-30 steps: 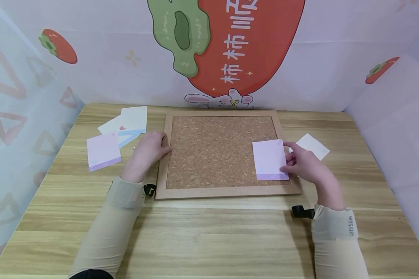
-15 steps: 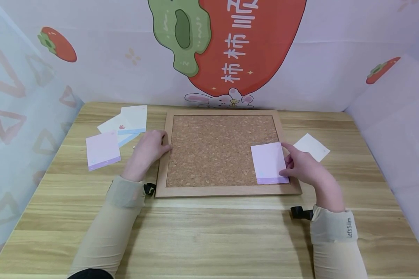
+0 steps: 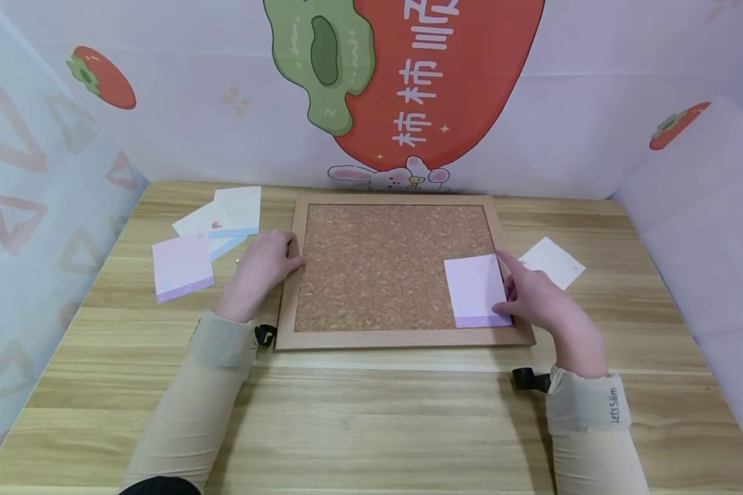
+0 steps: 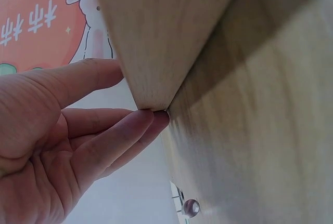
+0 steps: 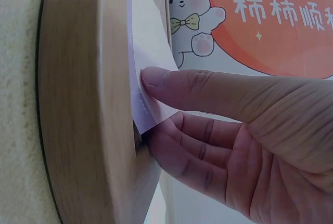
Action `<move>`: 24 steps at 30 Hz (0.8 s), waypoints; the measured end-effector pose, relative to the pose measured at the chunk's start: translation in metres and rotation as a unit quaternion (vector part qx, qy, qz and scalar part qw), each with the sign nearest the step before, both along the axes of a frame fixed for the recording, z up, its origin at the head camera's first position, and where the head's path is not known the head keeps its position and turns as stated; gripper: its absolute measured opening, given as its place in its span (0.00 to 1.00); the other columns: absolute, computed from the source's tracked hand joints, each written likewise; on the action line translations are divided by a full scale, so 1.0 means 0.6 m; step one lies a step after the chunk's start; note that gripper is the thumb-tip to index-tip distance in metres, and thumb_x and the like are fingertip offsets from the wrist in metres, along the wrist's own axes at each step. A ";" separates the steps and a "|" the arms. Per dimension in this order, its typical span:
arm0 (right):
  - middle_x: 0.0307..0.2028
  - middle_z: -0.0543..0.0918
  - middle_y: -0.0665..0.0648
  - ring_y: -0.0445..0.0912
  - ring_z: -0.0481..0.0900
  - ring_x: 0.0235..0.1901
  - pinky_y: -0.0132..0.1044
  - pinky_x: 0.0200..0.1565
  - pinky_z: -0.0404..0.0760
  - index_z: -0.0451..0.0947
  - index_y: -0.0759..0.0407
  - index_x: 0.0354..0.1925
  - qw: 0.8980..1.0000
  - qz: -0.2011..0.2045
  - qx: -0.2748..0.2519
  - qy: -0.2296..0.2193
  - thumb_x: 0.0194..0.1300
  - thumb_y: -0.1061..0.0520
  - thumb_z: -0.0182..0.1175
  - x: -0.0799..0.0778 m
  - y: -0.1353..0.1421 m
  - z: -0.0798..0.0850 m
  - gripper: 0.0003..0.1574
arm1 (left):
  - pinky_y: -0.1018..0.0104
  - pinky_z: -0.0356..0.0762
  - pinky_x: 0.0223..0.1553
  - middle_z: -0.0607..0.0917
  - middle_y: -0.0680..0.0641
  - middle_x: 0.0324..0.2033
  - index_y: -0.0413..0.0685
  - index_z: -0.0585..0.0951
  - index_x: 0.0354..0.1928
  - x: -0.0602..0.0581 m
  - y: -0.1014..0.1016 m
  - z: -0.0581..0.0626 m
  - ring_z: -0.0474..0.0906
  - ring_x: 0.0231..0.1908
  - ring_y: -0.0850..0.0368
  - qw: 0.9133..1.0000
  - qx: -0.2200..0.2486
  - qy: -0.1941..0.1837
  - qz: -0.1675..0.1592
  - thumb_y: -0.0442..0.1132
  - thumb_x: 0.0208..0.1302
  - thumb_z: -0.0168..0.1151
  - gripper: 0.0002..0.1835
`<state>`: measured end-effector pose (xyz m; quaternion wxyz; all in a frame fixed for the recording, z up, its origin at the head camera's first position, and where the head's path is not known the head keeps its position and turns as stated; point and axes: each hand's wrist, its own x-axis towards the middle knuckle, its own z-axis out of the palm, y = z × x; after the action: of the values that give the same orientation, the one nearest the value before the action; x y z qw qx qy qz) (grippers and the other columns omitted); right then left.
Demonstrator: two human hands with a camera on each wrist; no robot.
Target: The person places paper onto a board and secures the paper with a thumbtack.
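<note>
A wood-framed corkboard (image 3: 384,268) lies flat on the table. My left hand (image 3: 263,271) holds its left frame edge, thumb on the top face and fingers against the side, as the left wrist view shows. Over the board's lower right corner is a pale purple note sheet (image 3: 475,290) with a darker purple band along its bottom. My right hand (image 3: 535,292) pinches the sheet's right edge. In the right wrist view the thumb (image 5: 171,83) presses on the sheet's face, with the fingers behind it, and the paper curves.
Several sheets lie left of the board: a purple-banded note (image 3: 182,265) and overlapping white notes (image 3: 237,206) with blue bands. A white sheet (image 3: 551,261) lies right of the board. A small round-headed pin (image 4: 191,208) sits near my left hand. A printed cloth backdrop (image 3: 210,137) stands behind the table.
My right hand has brought the purple sheet slightly toward the board's front edge and a little left, tilting it slightly. My left hand has stayed on the frame.
</note>
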<state>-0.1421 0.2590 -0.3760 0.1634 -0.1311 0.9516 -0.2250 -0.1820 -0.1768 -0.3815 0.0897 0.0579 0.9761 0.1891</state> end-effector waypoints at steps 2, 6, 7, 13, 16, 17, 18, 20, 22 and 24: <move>0.32 0.83 0.60 0.45 0.77 0.30 0.37 0.36 0.76 0.51 0.70 0.74 1.000 0.001 0.004 0.000 0.55 0.63 0.73 0.001 -0.002 0.001 0.58 | 0.65 0.67 0.22 0.75 0.45 0.21 0.35 0.79 0.37 0.000 0.000 0.000 0.70 0.23 0.53 1.000 0.001 0.002 -0.001 0.41 0.65 0.67 0.13; 0.32 0.80 0.59 0.47 0.75 0.32 0.38 0.38 0.74 0.60 0.67 0.71 1.000 0.007 0.028 -0.002 0.56 0.61 0.73 0.003 -0.005 0.001 0.50 | 0.65 0.66 0.22 0.74 0.45 0.21 0.36 0.78 0.37 0.000 -0.001 -0.001 0.69 0.22 0.54 1.000 0.001 0.000 -0.002 0.41 0.66 0.66 0.13; 0.31 0.80 0.58 0.48 0.74 0.32 0.38 0.39 0.73 0.62 0.66 0.71 0.999 0.008 0.037 -0.001 0.57 0.61 0.73 0.003 -0.006 0.002 0.48 | 0.65 0.66 0.22 0.73 0.46 0.20 0.36 0.78 0.37 0.000 -0.001 -0.001 0.69 0.22 0.54 1.000 0.001 0.000 -0.002 0.41 0.66 0.66 0.13; 0.29 0.76 0.56 0.48 0.71 0.32 0.38 0.37 0.70 0.69 0.65 0.68 0.998 0.014 0.064 0.000 0.58 0.60 0.72 0.005 -0.009 0.003 0.42 | 0.65 0.66 0.22 0.74 0.46 0.20 0.38 0.77 0.33 0.000 -0.001 -0.002 0.69 0.22 0.54 1.000 0.002 0.005 -0.001 0.41 0.66 0.66 0.12; 0.31 0.77 0.58 0.50 0.72 0.34 0.41 0.40 0.71 0.70 0.64 0.67 0.997 0.014 0.071 0.001 0.58 0.60 0.72 0.005 -0.011 0.003 0.40 | 0.65 0.67 0.23 0.75 0.45 0.21 0.38 0.77 0.33 0.000 -0.001 -0.002 0.70 0.22 0.53 1.000 0.002 0.008 -0.001 0.41 0.65 0.67 0.13; 0.33 0.77 0.59 0.51 0.72 0.35 0.42 0.41 0.72 0.71 0.64 0.67 0.997 0.014 0.074 0.002 0.58 0.60 0.72 0.005 -0.012 0.003 0.40 | 0.64 0.67 0.23 0.75 0.45 0.21 0.38 0.77 0.33 0.000 -0.001 -0.002 0.70 0.22 0.53 1.000 0.001 0.008 -0.001 0.41 0.65 0.67 0.13; 0.34 0.77 0.60 0.51 0.72 0.36 0.43 0.42 0.72 0.72 0.64 0.67 0.997 0.014 0.078 0.004 0.58 0.60 0.72 0.006 -0.013 0.002 0.39 | 0.64 0.68 0.24 0.75 0.45 0.21 0.38 0.77 0.33 0.000 -0.002 -0.003 0.70 0.23 0.53 1.000 0.000 0.008 -0.002 0.41 0.65 0.67 0.13; 0.38 0.77 0.62 0.52 0.71 0.38 0.43 0.42 0.72 0.72 0.64 0.66 0.997 0.014 0.078 0.008 0.58 0.60 0.72 0.007 -0.014 0.001 0.39 | 0.64 0.68 0.24 0.76 0.45 0.21 0.38 0.77 0.33 -0.001 -0.002 -0.002 0.71 0.23 0.53 1.000 0.000 0.005 -0.002 0.41 0.66 0.67 0.13; 0.42 0.76 0.65 0.54 0.71 0.40 0.45 0.43 0.73 0.74 0.64 0.64 0.997 0.015 0.079 0.018 0.58 0.60 0.72 0.009 -0.015 0.000 0.37 | 0.63 0.68 0.25 0.76 0.44 0.22 0.38 0.77 0.33 -0.001 -0.001 -0.002 0.71 0.23 0.53 1.000 -0.001 0.003 -0.002 0.41 0.66 0.67 0.13; 0.47 0.75 0.69 0.58 0.72 0.43 0.49 0.45 0.74 0.76 0.65 0.63 0.997 0.016 0.076 0.030 0.58 0.60 0.72 0.011 -0.015 -0.001 0.35 | 0.63 0.69 0.25 0.77 0.44 0.23 0.38 0.77 0.33 -0.001 -0.001 -0.001 0.71 0.24 0.52 1.000 -0.003 -0.001 -0.001 0.41 0.66 0.66 0.13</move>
<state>-0.1354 0.2502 -0.3766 0.1482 -0.1405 0.9680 -0.1458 -0.1826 -0.1775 -0.3819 0.0913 0.0588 0.9764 0.1865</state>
